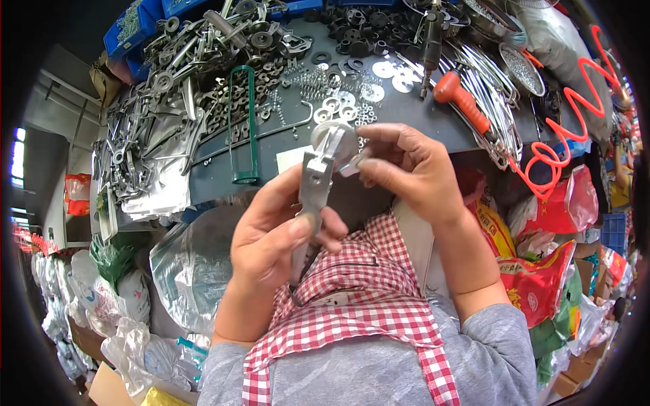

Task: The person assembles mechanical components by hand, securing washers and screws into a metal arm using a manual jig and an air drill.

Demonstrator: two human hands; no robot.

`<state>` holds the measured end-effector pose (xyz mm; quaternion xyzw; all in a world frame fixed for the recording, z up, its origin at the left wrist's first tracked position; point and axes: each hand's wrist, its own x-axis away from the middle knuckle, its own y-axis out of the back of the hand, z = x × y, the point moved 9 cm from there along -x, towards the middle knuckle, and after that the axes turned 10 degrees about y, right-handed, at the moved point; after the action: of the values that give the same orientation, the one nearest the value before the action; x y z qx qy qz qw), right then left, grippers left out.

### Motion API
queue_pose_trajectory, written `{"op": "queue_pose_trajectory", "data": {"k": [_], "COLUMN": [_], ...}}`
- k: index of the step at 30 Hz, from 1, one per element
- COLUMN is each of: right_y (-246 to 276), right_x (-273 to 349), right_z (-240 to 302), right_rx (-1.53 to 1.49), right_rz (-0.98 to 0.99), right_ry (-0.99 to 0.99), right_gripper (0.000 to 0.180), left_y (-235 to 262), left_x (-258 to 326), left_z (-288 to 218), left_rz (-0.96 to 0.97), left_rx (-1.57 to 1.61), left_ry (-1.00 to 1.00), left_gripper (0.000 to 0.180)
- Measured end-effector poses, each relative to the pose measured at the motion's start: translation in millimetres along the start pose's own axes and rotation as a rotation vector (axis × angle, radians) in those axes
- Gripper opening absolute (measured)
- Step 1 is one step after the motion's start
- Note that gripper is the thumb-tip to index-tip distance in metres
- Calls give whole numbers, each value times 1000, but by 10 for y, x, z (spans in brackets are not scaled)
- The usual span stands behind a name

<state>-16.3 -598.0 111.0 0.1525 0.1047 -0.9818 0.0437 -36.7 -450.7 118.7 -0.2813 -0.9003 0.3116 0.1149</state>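
My left hand (268,238) is closed round a long silver metal tool part (315,181), held upright in front of my apron. A round metal disc (323,134) and a narrow bracket sit at its upper end. My right hand (428,177) is beside that end, thumb and index finger pinched on a small metal piece (350,166). Whether this piece is joined to the tool part cannot be made out. Just beyond the hands on the table lie flat ring washers (330,105) and several small nuts (365,114).
The grey table (284,139) carries heaps of metal levers (128,145), springs (315,84) and black round parts (355,30). A green frame (254,128) lies at its front edge. A red-handled tool (464,101), metal rods (474,64) and a coiled red hose (572,128) are at right.
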Motion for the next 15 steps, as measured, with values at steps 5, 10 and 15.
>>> {"op": "queue_pose_trajectory", "data": {"k": [5,10,15], "right_y": [-50,6,63], "right_x": [269,453,643], "right_z": [49,-92,-271], "right_rx": [-76,-242,-391], "right_rz": [-202,-165,-160], "right_ry": [83,-32,-97], "right_gripper": [17,13,13], "left_y": [-75,-103,-40], "left_x": [107,154,168], "left_z": [218,364,684], "left_rz": [41,32,23], "left_rx": [-20,-191,-192], "left_ry": [27,64,210], "left_gripper": [54,56,55]}}
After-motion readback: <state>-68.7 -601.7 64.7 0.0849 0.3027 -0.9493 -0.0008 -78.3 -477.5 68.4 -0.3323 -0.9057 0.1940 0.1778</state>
